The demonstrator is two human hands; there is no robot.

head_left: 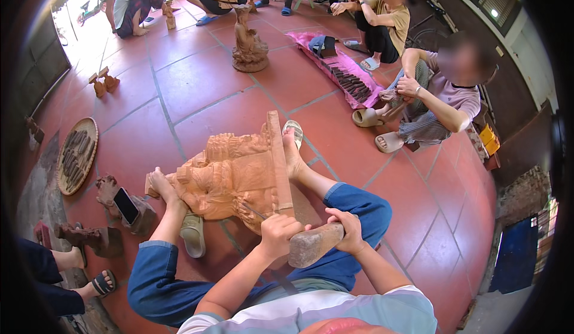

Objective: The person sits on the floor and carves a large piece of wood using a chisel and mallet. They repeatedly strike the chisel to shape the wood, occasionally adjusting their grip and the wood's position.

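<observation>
Between my bent legs lies a carved, light orange-brown wooden statue (221,175) on its side, its flat base (278,166) standing upright to the right. My left hand (280,235) is closed round a chisel (256,211); the thin blade sticks out toward the carving near the base, and the fist hides its handle. Whether the tip touches the wood I cannot tell. My right hand (348,229) grips a worn wooden mallet (315,245), whose thick head points left, close behind the left fist. My left bare foot rests against the statue's narrow end.
On the left, a round woven tray (95,145) holds several chisels, near a phone (125,206) leaning on carved wood. More tools lie on a pink cloth (302,37). A seated statue (249,47) stands ahead. People sit at right and far back; another person's feet (103,282) are at lower left.
</observation>
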